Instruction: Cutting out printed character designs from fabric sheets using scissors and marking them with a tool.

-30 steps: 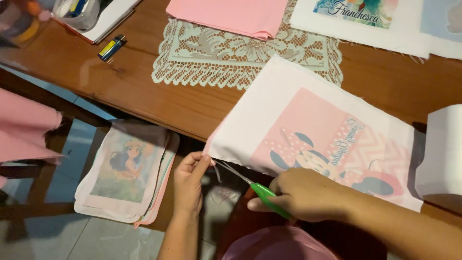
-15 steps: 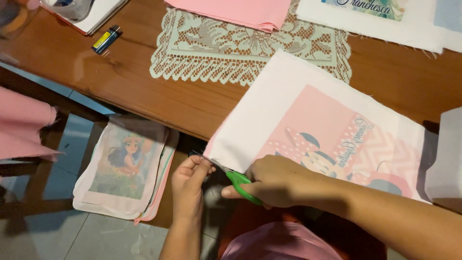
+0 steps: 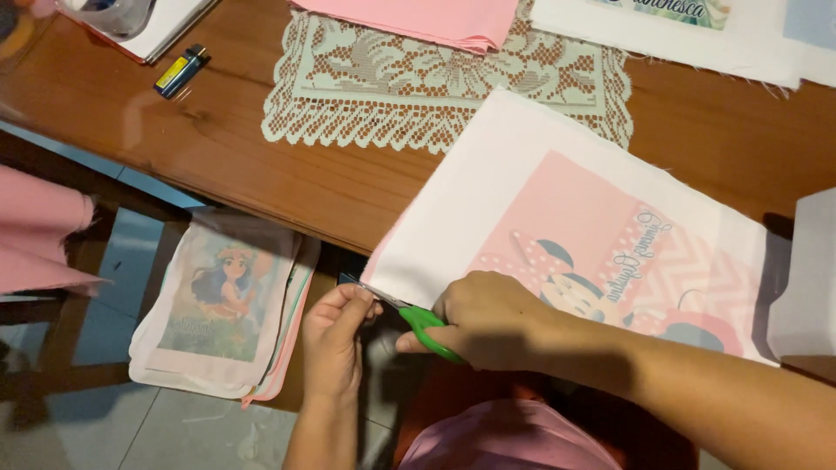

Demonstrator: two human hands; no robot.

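A white fabric panel (image 3: 531, 174) printed with a pink cartoon mouse picture lies over the front edge of the wooden table (image 3: 218, 148). My right hand (image 3: 483, 318) grips green-handled scissors (image 3: 416, 318), whose blades reach the panel's lower left corner. My left hand (image 3: 335, 335) pinches the fabric edge at that same corner, just left of the blades. The handles are mostly hidden by my fingers.
A stack of printed fabric panels (image 3: 222, 305) with a cartoon girl rests on a seat below the table. On the table lie a lace doily (image 3: 435, 87), folded pink cloth (image 3: 418, 17), a lighter (image 3: 180, 70) and more printed fabric (image 3: 679, 35).
My right hand and the scissors have moved left along the panel's lower edge toward its corner. My left hand stays pinching the fabric there.
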